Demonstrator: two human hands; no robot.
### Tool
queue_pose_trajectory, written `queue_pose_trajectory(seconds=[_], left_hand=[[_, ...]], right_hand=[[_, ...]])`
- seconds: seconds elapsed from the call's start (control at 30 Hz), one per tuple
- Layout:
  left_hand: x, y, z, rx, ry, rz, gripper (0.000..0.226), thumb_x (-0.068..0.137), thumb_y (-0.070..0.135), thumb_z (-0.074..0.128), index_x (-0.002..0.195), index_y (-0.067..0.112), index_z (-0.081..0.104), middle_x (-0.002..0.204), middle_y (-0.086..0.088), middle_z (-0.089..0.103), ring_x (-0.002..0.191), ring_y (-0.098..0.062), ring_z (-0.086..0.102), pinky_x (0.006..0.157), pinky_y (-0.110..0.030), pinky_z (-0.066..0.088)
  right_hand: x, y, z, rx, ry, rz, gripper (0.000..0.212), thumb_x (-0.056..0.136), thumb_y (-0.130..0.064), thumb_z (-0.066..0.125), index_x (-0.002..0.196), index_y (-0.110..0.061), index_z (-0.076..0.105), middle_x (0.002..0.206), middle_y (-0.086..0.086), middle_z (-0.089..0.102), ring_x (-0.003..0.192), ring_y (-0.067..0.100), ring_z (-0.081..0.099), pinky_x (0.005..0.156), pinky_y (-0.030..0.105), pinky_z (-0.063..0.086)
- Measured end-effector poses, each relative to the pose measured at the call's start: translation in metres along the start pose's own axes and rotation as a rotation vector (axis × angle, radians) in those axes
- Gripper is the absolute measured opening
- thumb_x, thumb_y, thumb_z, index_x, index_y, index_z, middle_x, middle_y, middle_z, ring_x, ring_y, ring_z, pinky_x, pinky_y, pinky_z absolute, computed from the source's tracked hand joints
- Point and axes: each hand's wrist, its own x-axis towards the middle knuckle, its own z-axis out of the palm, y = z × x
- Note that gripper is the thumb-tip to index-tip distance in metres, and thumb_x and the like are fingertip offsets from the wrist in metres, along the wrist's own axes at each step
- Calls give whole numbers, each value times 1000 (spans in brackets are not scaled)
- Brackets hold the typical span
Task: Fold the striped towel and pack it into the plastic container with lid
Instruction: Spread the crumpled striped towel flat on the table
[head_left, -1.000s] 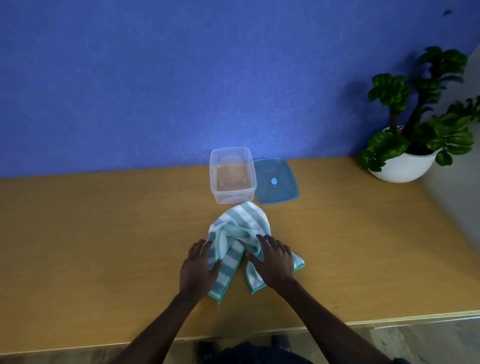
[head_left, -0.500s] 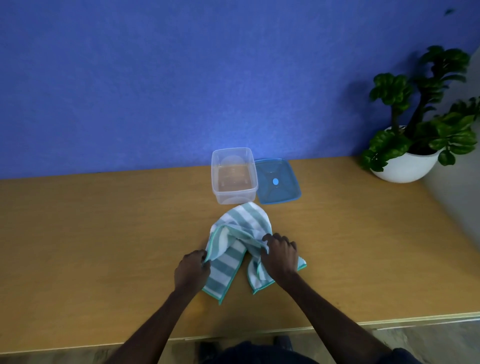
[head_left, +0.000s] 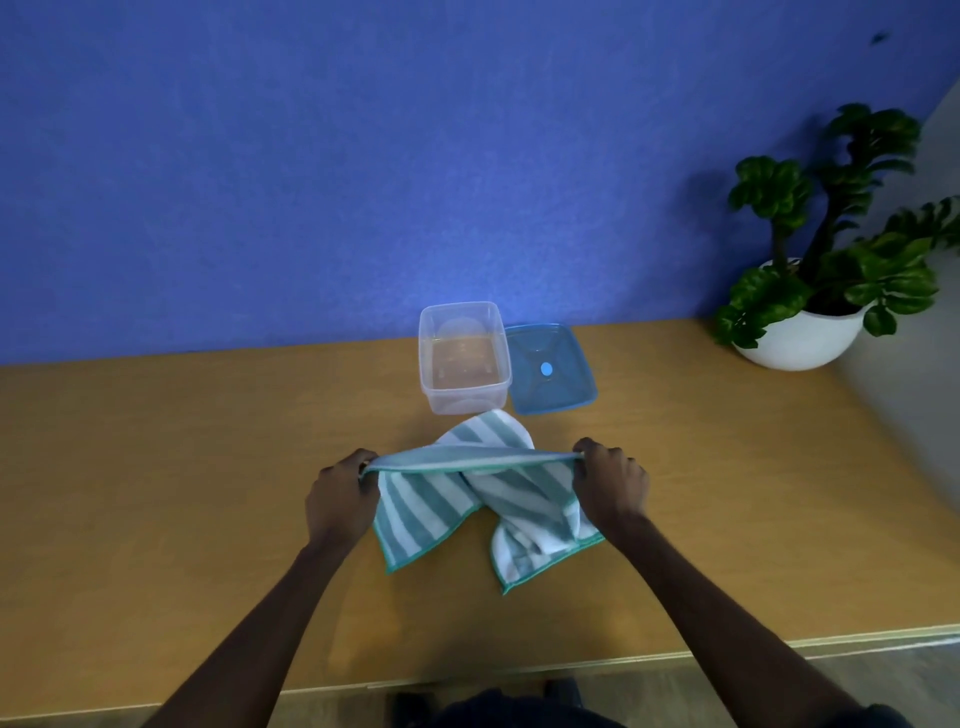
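A: On the wooden desk (head_left: 156, 493), what is different from one second ago?

B: The striped towel (head_left: 467, 499) was bunched under both palms near the middle of the desk. Now its top edge is pulled tight between the hands, while the rest is twisted and lies on the desk.

A: And the hands?

B: The left hand (head_left: 340, 499) pinches the left corner with curled fingers; the right hand (head_left: 613, 483) pinches the right corner.

A: So folding has not started?

B: I think they are only spreading it. The clear plastic container (head_left: 464, 358) stands open near the far edge, the blue lid (head_left: 548, 369) touching beside it.

A: Any writing?

B: None that I can read.
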Motion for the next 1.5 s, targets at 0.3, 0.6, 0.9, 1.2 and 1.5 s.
queue_pose_trajectory(seconds=[0.3,0.6,0.9,1.2,1.5], left_hand=[[25,-4,-35,146,151,102,36,77,9,57,106,27,68,96,-9,74,86,-38,67,70,-42,53],[57,2,-52,205,177,157,32,79,9,59,107,22,68,99,-9,74,88,-38,67,71,-41,52],[95,27,-90,174,275,181,31,78,7,58,105,17,70,100,-20,72,92,-44,64,77,-48,52],[110,74,-156,-224,556,246,27,85,16,51,104,16,70,95,-13,74,84,-28,67,79,-37,53],[5,-14,-68,-413,341,117,19,81,-12,60,91,0,71,95,-17,73,82,19,58,75,-7,42]], right_hand=[[20,33,-22,-142,-9,16,24,86,-14,50,102,-19,69,99,11,72,92,36,69,76,35,51],[45,61,-42,-164,-92,102,25,87,-14,51,109,-12,65,111,16,67,103,38,64,82,40,51],[87,72,-111,-40,177,57,21,87,-11,50,99,-11,68,100,25,67,91,47,64,76,45,51],[103,84,-185,447,550,4,22,92,-22,56,102,-6,67,97,22,71,90,36,64,75,39,48],[10,116,-87,880,122,113,20,86,-1,58,81,-15,71,90,8,71,88,17,61,75,15,44]])
